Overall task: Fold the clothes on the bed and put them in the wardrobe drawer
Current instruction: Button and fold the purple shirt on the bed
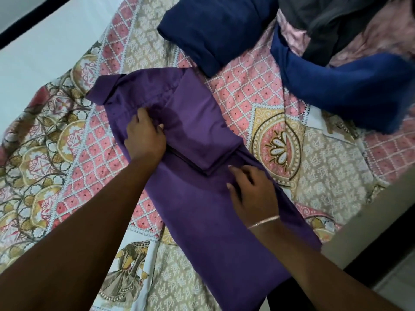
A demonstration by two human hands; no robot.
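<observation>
Purple shirt [197, 198] was what we had laid out on the bed, running long across the patterned bedspread [247, 93] from its collar end up at the far left down to the near edge by our body. Both sleeves looked already folded in over the middle, making a thicker band of cloth on top of the flat part. Our left hand [144, 135] was up near the chest area, fingers curled and pinching a bit of the cloth right where the folded sleeve meets the body of the shirt, so that one was grasping the shirt. Our right hand [250, 187] sat lower down, just beside the end of the folded sleeve, with fingers bent and pressing into the cloth; we honestly couldn't tell if it had a real pinch on it or was just holding it flat. A thin bracelet [263, 222] was on that wrist. Further up the bed, well apart from the shirt, a folded dark blue piece [215, 32] lay neatly, and to the right of it a loose blue garment [350, 84] was bunched up with some dark grey clothing [332, 21] piled behind it at the top right. No wardrobe or drawer was in our view, only the bed and a strip of floor at the lower right.
</observation>
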